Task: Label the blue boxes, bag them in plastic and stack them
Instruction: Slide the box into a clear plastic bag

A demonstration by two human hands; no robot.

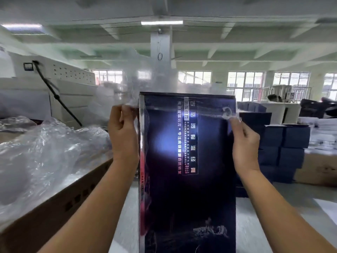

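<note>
The blue box (187,170) stands upright at the centre of the view, long side vertical, printed face toward the camera; its lower end runs out of frame. A clear plastic bag (151,81) covers the upper part of the box and rises loosely above its top edge. The box sits between the two hands. The left hand (124,132) is at the left edge of the box, near the upper corner, fingers curled and pinching the plastic film. The right hand (244,141) is at the right edge, near the upper corner, thumb and fingers pinching the film against that side. Both forearms reach in from the near edge, one on each side of the box. On the left, a heap of clear bags (45,157) fills an open carton (54,203). Far left stands a pale machine (73,88). On the right, beyond the right hand, stacked blue boxes (284,145) rest on the grey table (273,216), beside a second carton (317,168).
</note>
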